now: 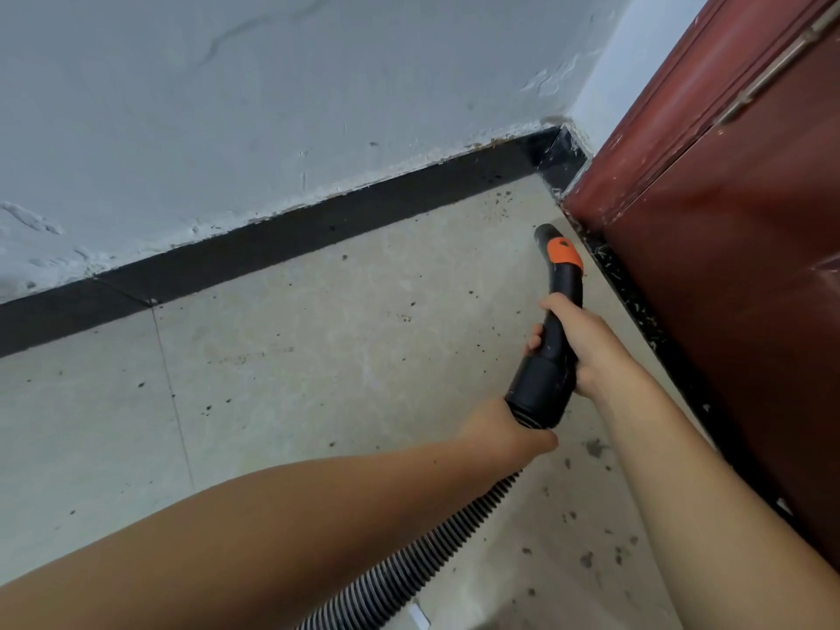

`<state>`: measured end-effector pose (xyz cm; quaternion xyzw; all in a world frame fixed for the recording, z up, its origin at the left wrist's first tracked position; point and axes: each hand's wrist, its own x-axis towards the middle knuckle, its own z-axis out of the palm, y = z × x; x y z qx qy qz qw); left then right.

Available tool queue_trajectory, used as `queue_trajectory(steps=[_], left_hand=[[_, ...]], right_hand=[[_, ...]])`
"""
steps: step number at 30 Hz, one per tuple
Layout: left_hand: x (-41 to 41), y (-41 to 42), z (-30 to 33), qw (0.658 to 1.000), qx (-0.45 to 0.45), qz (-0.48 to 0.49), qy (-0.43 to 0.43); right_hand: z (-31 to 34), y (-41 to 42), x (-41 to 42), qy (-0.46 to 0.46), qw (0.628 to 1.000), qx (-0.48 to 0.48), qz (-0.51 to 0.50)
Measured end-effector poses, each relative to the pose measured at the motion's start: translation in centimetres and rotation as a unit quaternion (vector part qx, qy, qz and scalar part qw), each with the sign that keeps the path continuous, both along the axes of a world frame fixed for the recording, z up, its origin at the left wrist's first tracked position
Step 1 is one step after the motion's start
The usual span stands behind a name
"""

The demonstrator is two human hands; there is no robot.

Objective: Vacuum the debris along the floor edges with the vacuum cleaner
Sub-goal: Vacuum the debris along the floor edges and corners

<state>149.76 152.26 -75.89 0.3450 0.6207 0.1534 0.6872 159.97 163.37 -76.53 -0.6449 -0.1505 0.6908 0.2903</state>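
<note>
currently my right hand [573,343] grips the vacuum cleaner's black nozzle handle [558,306]; my left hand [509,429] grips the ribbed hose [409,570] at its collar. nozzle tip sits near the floor [318,356] corner, beside the door [736,288] edge. debris [632,293] lines that edge; i judge most work remains.

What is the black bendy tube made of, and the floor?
The hose looks like flexible plastic: it is ribbed, with pale glints on the ridges. The floor looks like stone or ceramic tile, matte beige and mottled, with thin straight joint lines. Neither is certain from looks alone.
</note>
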Motion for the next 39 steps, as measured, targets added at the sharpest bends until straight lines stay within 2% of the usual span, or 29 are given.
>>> queue_trajectory(steps=[6,10,15,24,30,32,36,39], left_hand=[[-2.5,1.7,0.6,0.998,-0.002,0.06,0.036],[-4.0,4.2,0.7,0.997,0.025,0.044,0.065],[-4.0,5.3,0.7,0.996,0.018,0.055,0.066],[-1.6,1.5,0.5,0.999,0.011,0.04,0.02],[-2.1,-2.2,1.1,0.99,-0.023,0.136,-0.017],[-2.3,-3.1,1.5,0.991,-0.035,0.126,-0.034],[-0.8,-4.0,2.6,0.993,-0.061,0.068,-0.078],[0.8,-5.7,3.3,0.99,-0.082,0.052,-0.105]], right_hand=[[0.4,2.4,-3.8,0.022,0.999,0.0,0.042],[0.5,4.4,-4.7,0.009,0.999,0.027,0.025],[0.7,5.7,-5.4,-0.002,0.998,0.03,0.058],[0.1,2.6,-2.4,0.006,0.999,0.002,0.043],[1.3,0.2,-6.3,-0.015,0.983,0.018,0.184],[1.7,-0.9,-6.3,-0.029,0.981,0.018,0.191],[2.7,-2.4,-3.2,-0.082,0.989,0.005,0.124],[3.3,-4.3,-1.2,-0.114,0.984,-0.004,0.139]])
